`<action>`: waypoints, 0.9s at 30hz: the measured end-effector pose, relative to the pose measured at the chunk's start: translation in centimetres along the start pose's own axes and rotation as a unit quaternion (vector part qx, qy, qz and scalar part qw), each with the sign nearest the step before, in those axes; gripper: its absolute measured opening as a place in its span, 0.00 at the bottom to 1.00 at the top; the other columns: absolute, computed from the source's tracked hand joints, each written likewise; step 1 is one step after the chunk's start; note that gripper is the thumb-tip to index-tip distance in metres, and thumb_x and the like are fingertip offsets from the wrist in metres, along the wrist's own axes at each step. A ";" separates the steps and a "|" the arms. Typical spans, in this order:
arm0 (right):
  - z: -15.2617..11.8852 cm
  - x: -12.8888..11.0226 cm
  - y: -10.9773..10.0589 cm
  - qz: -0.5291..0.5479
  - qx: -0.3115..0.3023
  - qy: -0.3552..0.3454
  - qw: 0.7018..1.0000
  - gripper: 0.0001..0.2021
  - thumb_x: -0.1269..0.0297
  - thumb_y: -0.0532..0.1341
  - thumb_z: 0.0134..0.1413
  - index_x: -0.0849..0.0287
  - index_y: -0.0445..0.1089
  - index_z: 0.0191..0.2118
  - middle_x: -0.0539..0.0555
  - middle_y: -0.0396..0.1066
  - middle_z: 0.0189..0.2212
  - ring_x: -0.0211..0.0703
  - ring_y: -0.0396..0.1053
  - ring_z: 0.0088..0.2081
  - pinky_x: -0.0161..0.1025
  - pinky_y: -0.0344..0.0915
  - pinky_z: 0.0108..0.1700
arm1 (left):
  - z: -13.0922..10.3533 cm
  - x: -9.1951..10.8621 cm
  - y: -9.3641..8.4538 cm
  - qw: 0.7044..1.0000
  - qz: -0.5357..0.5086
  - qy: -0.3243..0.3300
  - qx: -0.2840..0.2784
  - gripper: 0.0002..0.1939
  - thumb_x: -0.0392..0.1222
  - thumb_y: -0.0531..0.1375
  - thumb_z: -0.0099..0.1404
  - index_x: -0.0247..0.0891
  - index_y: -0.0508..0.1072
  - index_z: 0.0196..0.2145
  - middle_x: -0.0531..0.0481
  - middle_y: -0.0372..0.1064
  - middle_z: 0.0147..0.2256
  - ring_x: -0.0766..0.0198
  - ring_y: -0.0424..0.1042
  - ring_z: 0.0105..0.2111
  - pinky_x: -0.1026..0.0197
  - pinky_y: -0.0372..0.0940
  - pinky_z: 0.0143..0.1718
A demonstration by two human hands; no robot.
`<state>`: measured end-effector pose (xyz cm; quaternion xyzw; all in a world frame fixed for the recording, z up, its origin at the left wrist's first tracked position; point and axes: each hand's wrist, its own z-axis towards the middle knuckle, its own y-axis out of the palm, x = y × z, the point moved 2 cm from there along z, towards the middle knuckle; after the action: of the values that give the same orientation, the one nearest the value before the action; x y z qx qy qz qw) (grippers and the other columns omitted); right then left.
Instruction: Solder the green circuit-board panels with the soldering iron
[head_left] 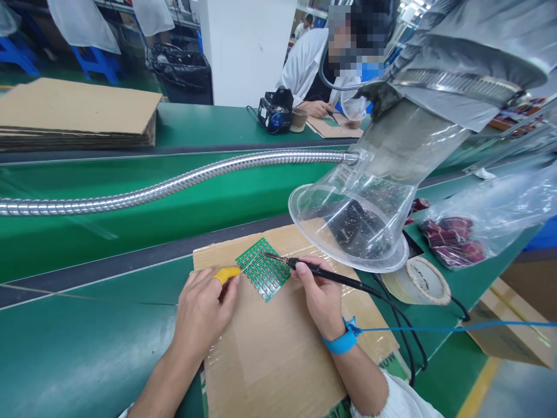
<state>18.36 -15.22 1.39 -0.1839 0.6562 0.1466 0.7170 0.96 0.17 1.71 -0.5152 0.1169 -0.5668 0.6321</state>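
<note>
A green circuit board (264, 271) with rows of small parts lies turned like a diamond on a brown cardboard sheet (278, 348). My right hand (319, 293), with a blue strap at the wrist, grips a black soldering iron (335, 276); its metal tip is over the upper part of the board. At the board's left edge is my left hand (206, 307), a yellow cover on one finger. Its thumb and forefinger are pinched around a thin wire (256, 266) that reaches across the board towards the iron's tip.
Above the board's right side hangs a clear extraction hood (348, 226), with a metal hose (174, 184) running left. To the right are a tape roll (420, 281), black cables and a plastic bag (456, 238). Across the bench, a person (304, 69) works beside stacked cardboard (78, 110).
</note>
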 end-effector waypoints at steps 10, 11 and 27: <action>0.1 0.4 0.0 -0.018 -0.035 -0.007 0.999 0.13 0.51 0.70 0.59 0.55 0.77 0.41 0.55 0.80 0.36 0.49 0.78 0.36 0.46 0.76 0.42 | 0.1 0.0 0.1 1.000 0.022 0.008 -0.001 0.12 0.43 0.56 0.74 0.39 0.75 0.34 0.49 0.77 0.36 0.59 0.73 0.35 0.55 0.60 0.37; 0.2 0.4 0.0 -0.018 -0.040 -0.007 0.999 0.13 0.51 0.70 0.59 0.55 0.77 0.41 0.54 0.80 0.36 0.49 0.78 0.36 0.46 0.76 0.42 | 0.1 0.0 0.1 1.000 0.025 0.006 -0.002 0.12 0.44 0.56 0.74 0.39 0.75 0.34 0.49 0.77 0.36 0.59 0.73 0.35 0.55 0.60 0.37; 0.2 0.4 0.1 0.012 -0.044 -0.021 0.999 0.09 0.56 0.70 0.58 0.53 0.79 0.41 0.53 0.80 0.36 0.47 0.78 0.36 0.45 0.77 0.43 | 0.5 0.2 0.4 0.999 0.044 0.004 0.009 0.11 0.44 0.57 0.74 0.39 0.76 0.37 0.50 0.76 0.33 0.59 0.72 0.33 0.56 0.58 0.36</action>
<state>18.55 -15.03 0.97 -0.2040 0.6363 0.1876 0.7199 1.61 0.18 1.68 -0.5014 0.1372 -0.5416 0.6607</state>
